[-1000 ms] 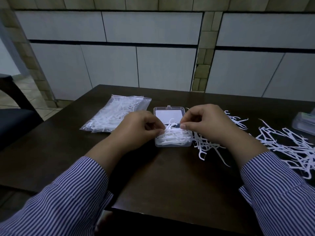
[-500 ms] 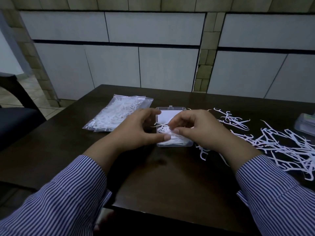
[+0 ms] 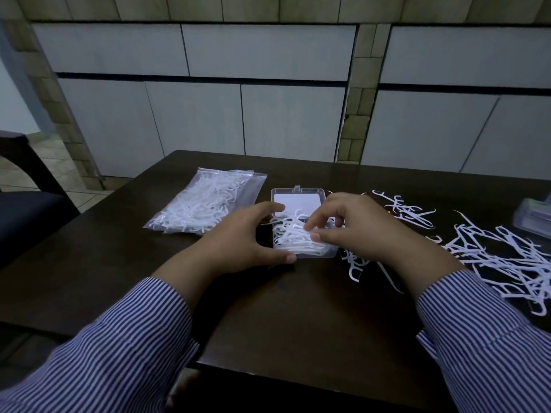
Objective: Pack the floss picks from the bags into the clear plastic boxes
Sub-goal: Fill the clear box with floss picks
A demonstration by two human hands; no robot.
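Clear box [image 3: 301,254] — white picks [image 3: 290,236] inside
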